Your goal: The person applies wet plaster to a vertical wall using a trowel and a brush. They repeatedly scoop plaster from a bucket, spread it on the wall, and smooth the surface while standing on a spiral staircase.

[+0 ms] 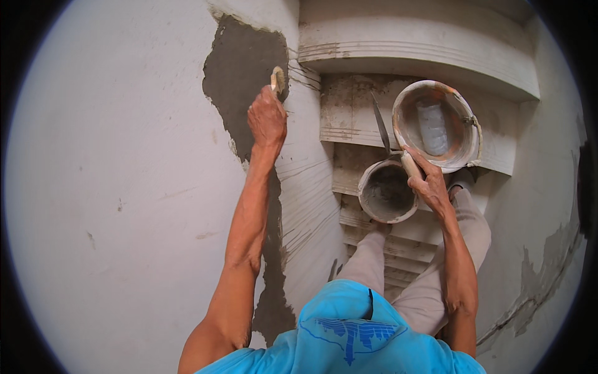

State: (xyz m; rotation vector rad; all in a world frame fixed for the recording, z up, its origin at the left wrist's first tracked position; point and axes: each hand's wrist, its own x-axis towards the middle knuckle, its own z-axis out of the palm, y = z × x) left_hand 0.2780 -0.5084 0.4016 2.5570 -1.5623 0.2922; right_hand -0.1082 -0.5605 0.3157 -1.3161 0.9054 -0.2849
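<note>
My left hand [268,118] is closed around a small pale, rounded tool [278,80] whose exact kind I cannot make out. It is held up against a patch of dark grey mortar [240,59] on the white wall. Over on the right, my right hand [428,182] grips a trowel [381,121] by its light handle, with the thin blade pointing up and to the left. Just below the blade stands a small bucket [387,217] with grey residue inside. Beyond that hand is a larger mortar-smeared bucket [402,100] holding a pale, crumpled cylindrical object [433,128].
Pale stairs [411,37] with grooved edges rise ahead, and both buckets are on them. My legs [367,262] straddle lower steps. Scored lines mark the wall [311,181] beside the mortar. The right wall [548,274] has a grey patch and a long crack.
</note>
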